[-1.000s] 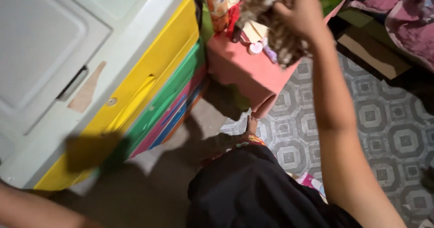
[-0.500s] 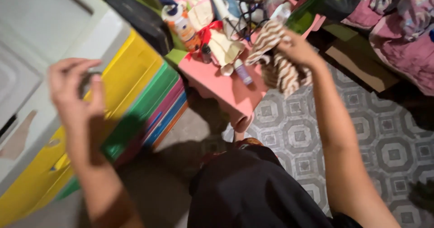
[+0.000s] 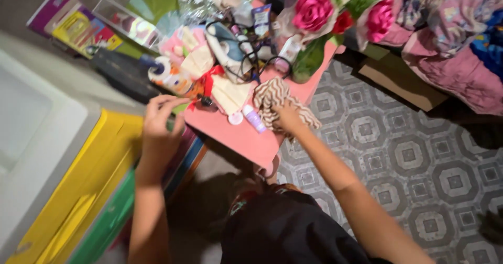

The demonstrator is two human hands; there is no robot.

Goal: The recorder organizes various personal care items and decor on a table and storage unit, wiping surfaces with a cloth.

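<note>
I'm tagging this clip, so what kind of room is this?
Probably a bedroom at home: a cluttered pink table with toiletries, a multicoloured plastic drawer unit, and bedding-like floral fabric over patterned floor tiles.

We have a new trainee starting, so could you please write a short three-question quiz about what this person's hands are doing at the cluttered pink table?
1. True or false: the right hand grips a brown and white zigzag cloth.
2. Which is nearest the left hand? A) pink artificial roses B) small dark item with red ribbon C) patterned floor tiles
3. What colour is the table top under the cloth?

Key: 1 true; 2 B; 3 pink.
</note>
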